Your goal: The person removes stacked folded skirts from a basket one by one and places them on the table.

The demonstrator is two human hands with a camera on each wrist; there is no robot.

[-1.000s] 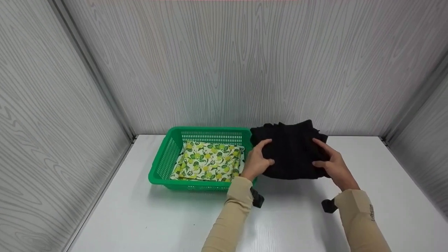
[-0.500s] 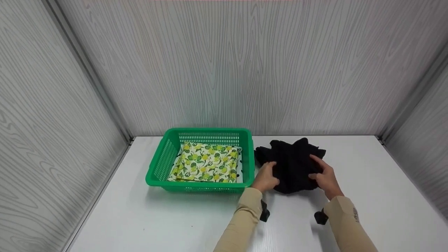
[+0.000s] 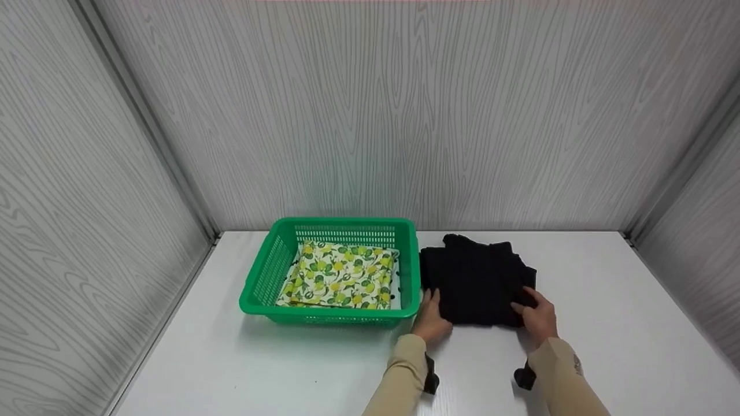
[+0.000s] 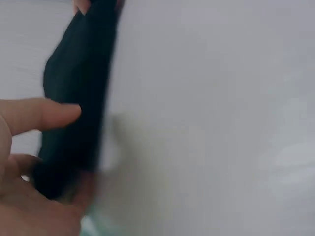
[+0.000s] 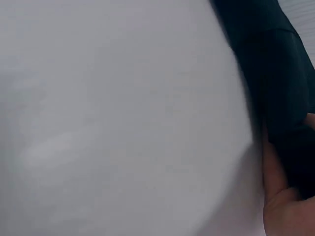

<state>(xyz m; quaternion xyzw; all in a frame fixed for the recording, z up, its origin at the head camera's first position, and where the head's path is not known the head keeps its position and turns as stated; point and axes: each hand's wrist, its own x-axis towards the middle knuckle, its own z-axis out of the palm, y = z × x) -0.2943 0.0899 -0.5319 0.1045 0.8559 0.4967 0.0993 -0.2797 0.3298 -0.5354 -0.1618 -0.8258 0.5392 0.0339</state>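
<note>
A folded black garment (image 3: 474,283) lies on the white table just right of the green basket, its far edge uneven with layers sticking out. My left hand (image 3: 431,321) grips its near left corner; in the left wrist view the thumb (image 4: 59,114) lies across the dark fabric, with fingers around the end. At the near right corner my right hand (image 3: 537,318) pinches the garment, and the right wrist view shows the dark fabric (image 5: 275,73) between thumb and fingers. Some fingertips are hidden by the cloth.
The green plastic basket (image 3: 329,315) stands close at the garment's left. Inside it a folded lemon-print cloth (image 3: 341,274) lies over a white cloth with black spots (image 3: 395,283). Wood-grain panels (image 3: 370,115) close off the back and sides of the white table (image 3: 277,370).
The black garment has come down from the air onto the table and now lies flatter and squarer. Both hands have moved down toward its near corners.
</note>
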